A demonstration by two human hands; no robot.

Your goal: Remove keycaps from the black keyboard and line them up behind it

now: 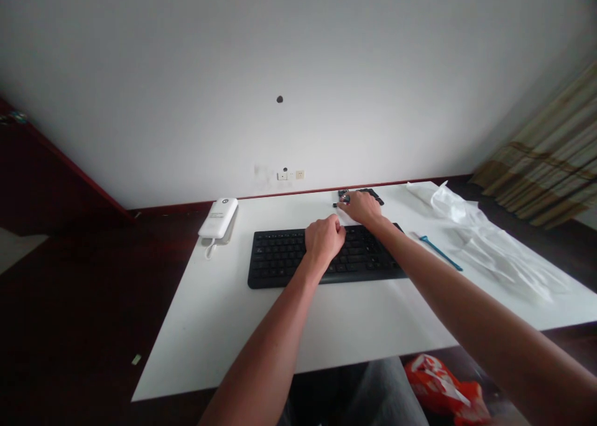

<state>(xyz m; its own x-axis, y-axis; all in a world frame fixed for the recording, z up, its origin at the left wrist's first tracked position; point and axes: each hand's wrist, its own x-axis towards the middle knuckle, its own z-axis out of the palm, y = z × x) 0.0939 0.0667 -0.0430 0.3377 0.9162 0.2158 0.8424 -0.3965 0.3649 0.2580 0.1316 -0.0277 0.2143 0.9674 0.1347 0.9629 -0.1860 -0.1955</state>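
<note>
Small dark part (344, 196) looks light, fragile, so take it by the edges; your right hand (362, 207) touches it, grip unclear, left hand (325, 239) curled shut over keyboard (280, 259).

Black keyboard (280, 258), white tabletop (224, 326), striped brown curtain (545, 158)

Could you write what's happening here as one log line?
left hand: over black keyboard | right hand: at small dark object

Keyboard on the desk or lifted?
On the desk: the black keyboard lies flat on the white desk, with the left hand over its keys.
</note>
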